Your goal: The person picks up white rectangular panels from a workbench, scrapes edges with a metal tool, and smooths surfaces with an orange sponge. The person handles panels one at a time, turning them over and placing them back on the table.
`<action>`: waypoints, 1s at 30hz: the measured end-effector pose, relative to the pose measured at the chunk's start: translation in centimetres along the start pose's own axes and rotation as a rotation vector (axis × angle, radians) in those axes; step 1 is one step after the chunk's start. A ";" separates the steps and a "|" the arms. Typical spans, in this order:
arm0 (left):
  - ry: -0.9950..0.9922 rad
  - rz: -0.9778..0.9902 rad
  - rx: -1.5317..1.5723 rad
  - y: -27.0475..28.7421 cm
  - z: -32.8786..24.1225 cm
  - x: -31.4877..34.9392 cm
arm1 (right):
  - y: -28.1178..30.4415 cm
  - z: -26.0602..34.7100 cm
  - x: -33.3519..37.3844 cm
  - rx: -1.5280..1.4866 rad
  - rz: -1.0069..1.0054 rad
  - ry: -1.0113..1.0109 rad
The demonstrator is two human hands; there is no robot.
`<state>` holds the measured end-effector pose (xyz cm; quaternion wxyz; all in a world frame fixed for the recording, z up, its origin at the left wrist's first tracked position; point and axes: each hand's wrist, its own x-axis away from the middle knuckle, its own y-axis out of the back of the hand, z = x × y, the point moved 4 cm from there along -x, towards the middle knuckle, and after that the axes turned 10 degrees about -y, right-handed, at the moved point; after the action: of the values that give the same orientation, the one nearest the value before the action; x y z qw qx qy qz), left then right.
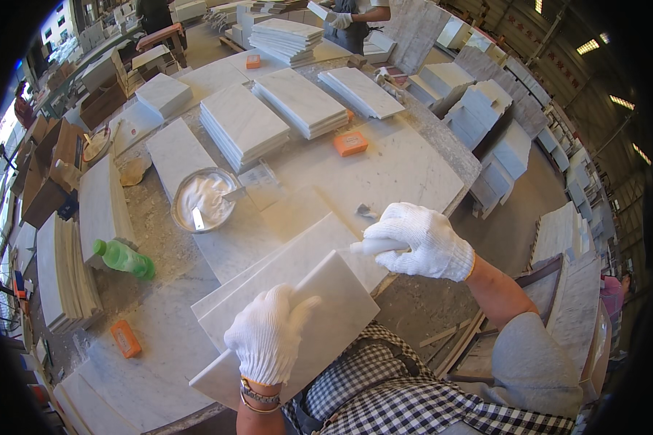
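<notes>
A checked apron (374,384) fills the bottom of my view, below the near edge of the worktable (170,319). Just above it I have the left hand (265,337), in a white knitted glove, grasping a white slab (326,312) over its long upper edge, thumb laid on the face. That slab is tilted, over the table's near edge; from here I can't tell whether its underside rests on anything. The right hand (417,246), gloved too, is curled around a white narrow-tipped tool (374,247), mostly hidden in the fingers. The tip points at the slab's upper corner, near it; I can't make out contact.

Behind the held piece I see flat slabs (319,230) lying overlapped. Farther in, a round bowl (207,199) holds white material, with a scraper (234,194) at its rim. Toward the table's left edge, a green bottle (125,259) lies on its side by a stack of long slabs (65,279), and an orange block (125,338) sits closer to the near edge. Three slab stacks (243,123) stand in a row toward the far edge, a second orange block (350,143) in front of them. Beyond that edge I see a co-worker's gloved hand (339,20).
</notes>
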<state>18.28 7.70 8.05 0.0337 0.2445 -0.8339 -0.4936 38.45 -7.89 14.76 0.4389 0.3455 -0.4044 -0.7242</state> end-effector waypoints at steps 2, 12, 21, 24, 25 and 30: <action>-0.005 -0.009 0.005 0.0 0.0 0.0 | 0.0 0.0 0.0 -0.001 0.001 -0.001; -0.010 -0.033 -0.025 0.0 -0.1 0.1 | 0.3 0.3 0.1 -0.017 0.000 -0.020; -0.032 -0.049 -0.014 0.2 -0.2 0.0 | 0.4 -1.1 0.4 -0.153 -0.036 -0.125; -0.018 -0.020 -0.041 0.2 -0.2 0.0 | 0.0 -4.3 0.9 -0.330 -0.151 -0.274; -0.023 -0.027 -0.045 0.2 -0.2 0.0 | -0.2 -5.7 1.2 -0.359 -0.211 -0.299; -0.023 -0.065 -0.038 0.1 -0.2 0.1 | -5.3 -16.4 2.4 -0.494 -0.355 -0.658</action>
<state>18.18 7.55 8.23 0.0126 0.2653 -0.8162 -0.5131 49.67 -13.17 2.56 0.2253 0.0457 -0.2717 -0.9345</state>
